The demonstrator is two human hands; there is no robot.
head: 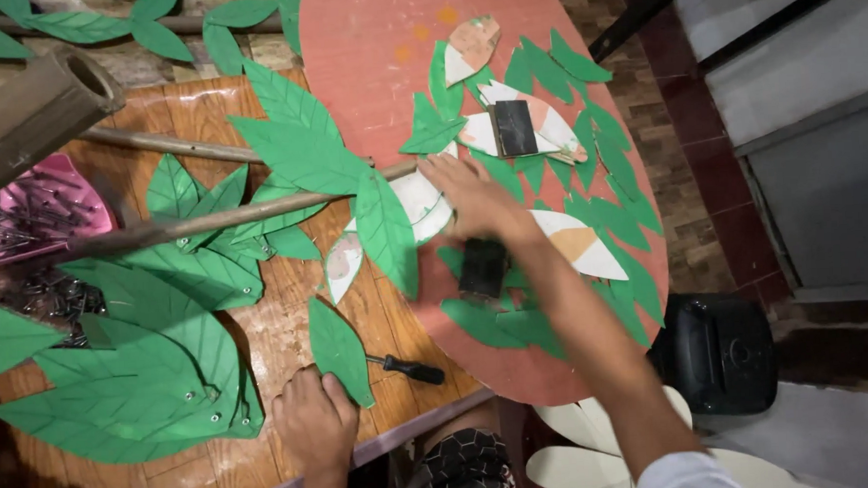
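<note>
My right hand point(473, 195) reaches over a red oval board point(367, 52) and lies on a white leaf cutout point(421, 204); its fingers curl over the leaf's edge. Green leaf cutouts point(608, 217) and other white ones point(576, 248) cover the board. One black rectangular block point(482, 268) lies just under my right wrist, another point(514, 128) beyond the hand. My left hand point(315, 423) rests curled on the wooden table point(262, 330), its knuckles touching the lower tip of a loose green leaf point(341, 350).
A thin branch point(209, 220) with green leaves fixed to it crosses the table. A black-handled screwdriver point(412, 370) lies near the front edge. At the left are a pink tray of nails point(32, 208), loose screws point(51, 300) and a bamboo tube point(28, 115). A black box point(717, 354) stands on the floor.
</note>
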